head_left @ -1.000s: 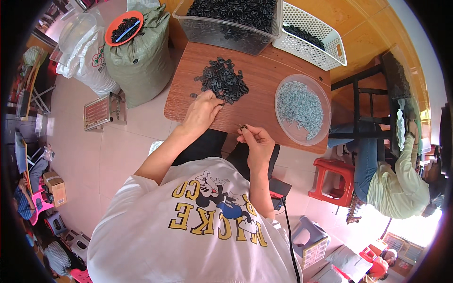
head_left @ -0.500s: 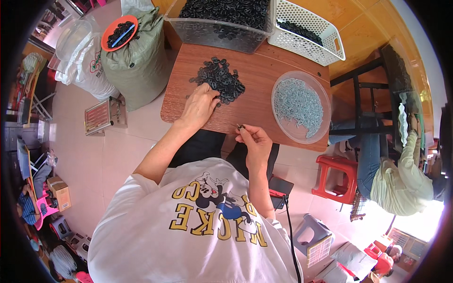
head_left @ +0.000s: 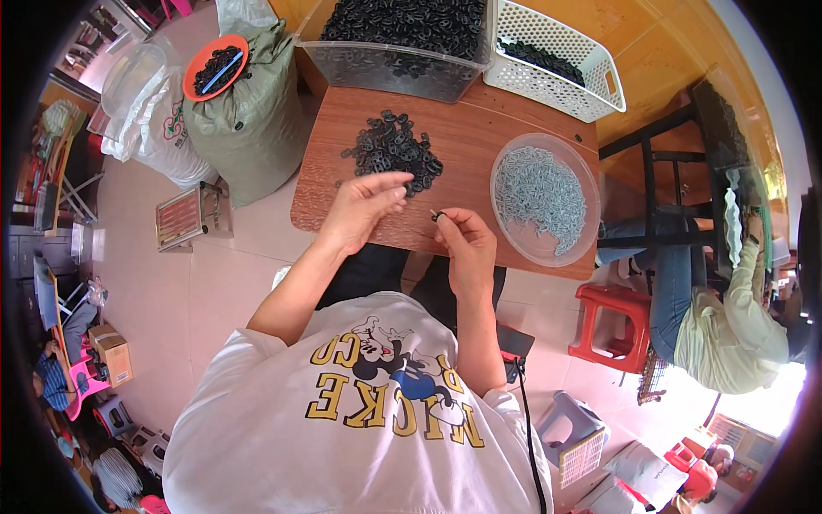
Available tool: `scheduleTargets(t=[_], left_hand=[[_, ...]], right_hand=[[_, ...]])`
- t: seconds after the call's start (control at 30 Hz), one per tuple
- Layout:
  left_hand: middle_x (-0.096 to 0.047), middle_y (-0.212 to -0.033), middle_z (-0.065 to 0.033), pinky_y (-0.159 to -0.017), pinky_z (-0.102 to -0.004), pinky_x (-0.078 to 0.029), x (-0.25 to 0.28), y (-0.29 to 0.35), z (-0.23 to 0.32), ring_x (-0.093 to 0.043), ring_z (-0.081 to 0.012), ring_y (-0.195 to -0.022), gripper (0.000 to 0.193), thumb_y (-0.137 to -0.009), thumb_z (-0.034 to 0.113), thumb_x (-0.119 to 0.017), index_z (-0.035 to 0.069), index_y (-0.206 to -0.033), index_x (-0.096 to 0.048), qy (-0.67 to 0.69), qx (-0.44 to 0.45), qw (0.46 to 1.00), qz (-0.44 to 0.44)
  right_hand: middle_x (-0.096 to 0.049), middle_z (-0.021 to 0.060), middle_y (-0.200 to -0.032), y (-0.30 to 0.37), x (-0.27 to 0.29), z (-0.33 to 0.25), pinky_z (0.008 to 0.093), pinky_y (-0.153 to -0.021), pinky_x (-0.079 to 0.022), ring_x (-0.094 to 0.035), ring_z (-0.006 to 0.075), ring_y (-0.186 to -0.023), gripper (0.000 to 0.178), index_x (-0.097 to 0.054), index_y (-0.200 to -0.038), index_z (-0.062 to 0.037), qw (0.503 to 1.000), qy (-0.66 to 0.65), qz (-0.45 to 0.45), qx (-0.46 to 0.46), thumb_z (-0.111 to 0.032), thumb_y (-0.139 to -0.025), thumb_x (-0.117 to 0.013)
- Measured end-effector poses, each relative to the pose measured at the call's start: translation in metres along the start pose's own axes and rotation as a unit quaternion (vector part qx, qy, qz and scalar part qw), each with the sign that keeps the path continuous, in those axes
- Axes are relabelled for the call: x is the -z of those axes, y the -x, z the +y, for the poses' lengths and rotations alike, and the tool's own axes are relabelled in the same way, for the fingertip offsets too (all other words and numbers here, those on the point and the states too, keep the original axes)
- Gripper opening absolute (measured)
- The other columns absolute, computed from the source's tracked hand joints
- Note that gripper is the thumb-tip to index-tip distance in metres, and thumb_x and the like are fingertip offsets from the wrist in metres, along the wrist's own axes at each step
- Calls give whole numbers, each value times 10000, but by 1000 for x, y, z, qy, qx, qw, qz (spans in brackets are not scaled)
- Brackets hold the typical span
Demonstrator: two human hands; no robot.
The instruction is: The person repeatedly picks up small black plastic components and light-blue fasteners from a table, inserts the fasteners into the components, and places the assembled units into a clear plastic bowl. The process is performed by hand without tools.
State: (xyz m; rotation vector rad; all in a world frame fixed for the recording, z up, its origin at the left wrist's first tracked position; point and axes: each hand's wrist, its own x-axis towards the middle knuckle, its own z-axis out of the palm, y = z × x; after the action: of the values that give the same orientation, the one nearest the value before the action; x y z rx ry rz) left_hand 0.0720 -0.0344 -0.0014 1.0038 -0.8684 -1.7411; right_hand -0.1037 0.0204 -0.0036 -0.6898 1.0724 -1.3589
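Observation:
My left hand (head_left: 366,208) hovers over the table just in front of a loose pile of small black oval plastic pieces (head_left: 394,154). Its index finger is stretched to the right and the thumb sits apart below; nothing shows between them. To the right, above the table's front edge, my right hand (head_left: 467,244) pinches a small black plastic piece (head_left: 437,216) between thumb and index finger. A thin metal pin or screw seems to stick out of that piece. Right of this hand stands a round clear tub (head_left: 499,224) holding many small silvery screws.
A large clear bin (head_left: 394,68) and a white perforated basket (head_left: 599,101), both with black pieces, stand along the table's back. Left are a full sack (head_left: 248,146) bearing an orange dish (head_left: 195,64). A red stool (head_left: 612,321) and another person (head_left: 728,330) are at right.
My left hand has drawn back from the pile, and its fingers have straightened toward the right. My right hand has risen slightly, still pinching the black piece.

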Motion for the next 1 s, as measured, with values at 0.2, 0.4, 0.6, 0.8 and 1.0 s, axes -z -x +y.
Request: scheduleTargets(t=[0.2,0.4,0.6,0.8,1.0], left_hand=[[-617,-1001,-99,-759,-234,-532,-13,15,7,-626,-142,-827,279,-858,24,-579,-41,-1129,-567,131,73,988,-36],[-610,-1001,-99,-745,-228,-536,-18,17,9,-626,-143,-836,296,-874,36,-558,-46,-1157,-545,123,70,988,-54],[-613,-1000,-117,-760,-245,-541,-18,19,6,-634,-168,-856,292,-877,38,-553,-58,-1153,-539,105,75,990,-48],[-624,-993,-137,-764,-269,-548,-14,19,-2,-647,-197,-861,240,-858,4,-568,-50,-1092,-579,81,45,996,-16],[-586,-1031,-128,-811,-277,-521,-23,23,-4,-636,-204,-862,162,-829,-40,-582,-69,-982,-624,27,-52,998,-15]], right_hand=[[-621,41,-848,-3,-10,-8,188,-620,-419,-528,74,-681,166,-627,-980,25,1000,7,22,9,2,-815,-625],[-626,46,-872,1,-9,-12,188,-623,-411,-522,76,-678,178,-628,-992,32,999,46,22,20,20,-814,-617],[-628,51,-883,2,-10,-8,194,-631,-434,-526,76,-679,163,-629,-986,32,1000,-9,16,3,10,-826,-610],[-634,57,-939,3,-7,-3,191,-667,-453,-573,80,-738,163,-630,-996,9,997,-70,-18,-5,-16,-838,-604],[-579,124,-1125,4,-18,-12,226,-736,-503,-618,129,-829,138,-608,-992,21,992,-122,-24,6,7,-868,-549]])
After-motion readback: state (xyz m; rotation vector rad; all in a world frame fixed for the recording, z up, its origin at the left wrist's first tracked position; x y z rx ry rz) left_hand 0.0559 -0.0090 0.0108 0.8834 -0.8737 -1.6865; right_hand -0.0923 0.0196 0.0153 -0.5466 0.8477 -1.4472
